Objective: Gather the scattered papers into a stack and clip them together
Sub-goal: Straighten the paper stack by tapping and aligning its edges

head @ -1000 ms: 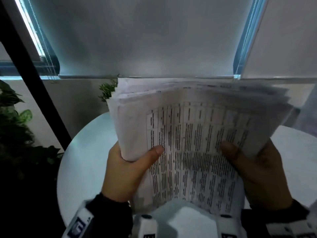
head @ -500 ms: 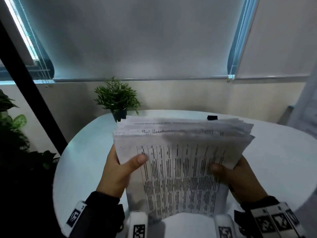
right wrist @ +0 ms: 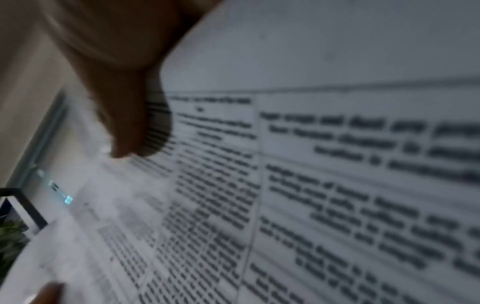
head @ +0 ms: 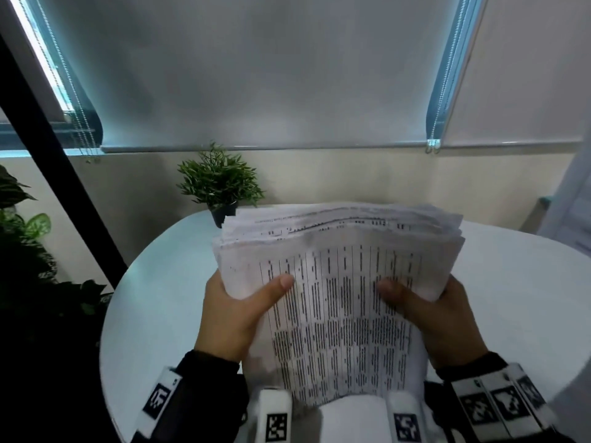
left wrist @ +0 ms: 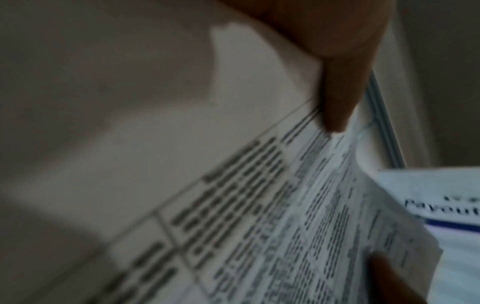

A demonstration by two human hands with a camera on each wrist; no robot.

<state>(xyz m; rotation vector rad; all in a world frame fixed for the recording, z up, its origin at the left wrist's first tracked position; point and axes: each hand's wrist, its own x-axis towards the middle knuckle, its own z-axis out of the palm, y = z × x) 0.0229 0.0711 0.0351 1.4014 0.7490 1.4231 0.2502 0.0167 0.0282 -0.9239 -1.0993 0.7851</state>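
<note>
A thick stack of printed papers stands on its lower edge, tilted toward me, above the round white table. Its top edges are uneven and fanned. My left hand grips the stack's left side, thumb across the front sheet. My right hand grips the right side the same way. Both wrist views show the thumbs lying on blurred tables of text on the stack of papers. The fingers behind the stack are hidden. No clip shows in any view.
A small potted plant stands at the table's far edge, just behind the stack's left corner. Larger leafy plants and a black slanted post are to the left. Window blinds hang behind.
The stack dropped from in front of my face down to the table, then rose slightly. The plant came into view. The small dark object at the far edge is now hidden by the stack.
</note>
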